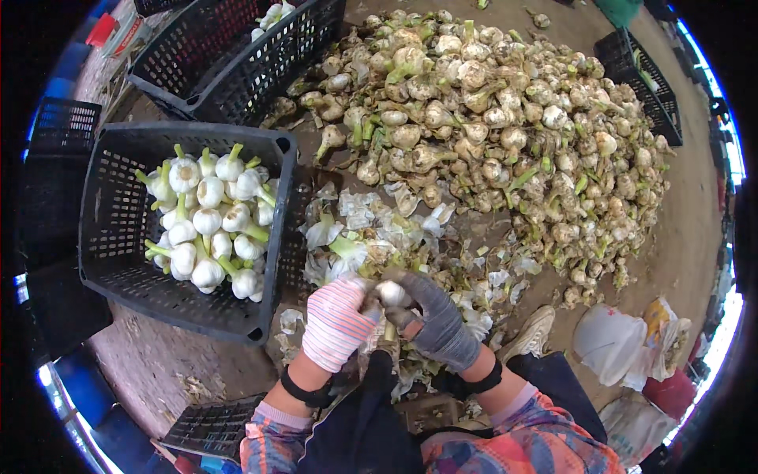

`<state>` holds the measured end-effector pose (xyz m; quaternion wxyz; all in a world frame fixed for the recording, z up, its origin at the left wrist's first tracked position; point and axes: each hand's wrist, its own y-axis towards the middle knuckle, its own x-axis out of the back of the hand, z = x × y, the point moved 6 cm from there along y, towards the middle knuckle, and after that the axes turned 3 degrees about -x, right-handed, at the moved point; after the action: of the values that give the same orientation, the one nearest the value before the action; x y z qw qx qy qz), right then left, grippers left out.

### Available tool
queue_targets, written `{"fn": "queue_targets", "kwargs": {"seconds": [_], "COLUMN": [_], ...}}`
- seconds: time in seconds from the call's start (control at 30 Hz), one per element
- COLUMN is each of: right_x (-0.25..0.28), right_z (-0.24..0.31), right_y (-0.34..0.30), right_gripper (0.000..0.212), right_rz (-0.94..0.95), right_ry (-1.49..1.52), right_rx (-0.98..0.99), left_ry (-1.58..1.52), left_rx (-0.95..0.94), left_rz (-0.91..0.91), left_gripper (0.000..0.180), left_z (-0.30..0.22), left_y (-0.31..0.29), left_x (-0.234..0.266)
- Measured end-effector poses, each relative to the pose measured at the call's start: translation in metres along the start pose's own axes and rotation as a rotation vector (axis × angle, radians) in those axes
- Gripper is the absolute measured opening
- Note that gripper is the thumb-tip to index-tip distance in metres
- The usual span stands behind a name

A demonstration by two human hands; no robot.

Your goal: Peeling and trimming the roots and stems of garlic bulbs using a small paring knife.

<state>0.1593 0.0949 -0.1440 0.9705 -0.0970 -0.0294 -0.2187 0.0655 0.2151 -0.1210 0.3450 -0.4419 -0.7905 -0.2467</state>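
Note:
Between my two hands, low in the middle of the head view, is a white garlic bulb (392,294). My left hand (338,320), in a white glove with red and blue stripes, closes on it from the left. From the right my right hand (436,320), in a grey glove, has its fingers bent around the bulb. The fingertips are partly blurred. Loose garlic skins (395,229) lie on the ground just beyond my hands. To the left, a black plastic crate (110,237) holds several clean white garlic bulbs with short green stems.
A large heap of dirty, unpeeled garlic (505,126) spreads over the far middle and right. Another black crate (276,63) stands behind the near one, and a third crate (643,87) at the far right. White plastic bags (608,340) lie right of my shoe (530,332).

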Motion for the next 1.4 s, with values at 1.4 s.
{"fn": "queue_targets", "kwargs": {"seconds": [1.4], "right_x": [0.002], "right_z": [0.066], "right_y": [0.079], "right_gripper": [0.075], "right_rz": [0.014], "right_ry": [-0.341], "right_rx": [0.417], "left_ry": [-0.722], "left_rx": [0.714], "left_rz": [0.019], "left_gripper": [0.026], "left_z": [0.081], "left_y": [-0.038], "left_x": [-0.064]}}
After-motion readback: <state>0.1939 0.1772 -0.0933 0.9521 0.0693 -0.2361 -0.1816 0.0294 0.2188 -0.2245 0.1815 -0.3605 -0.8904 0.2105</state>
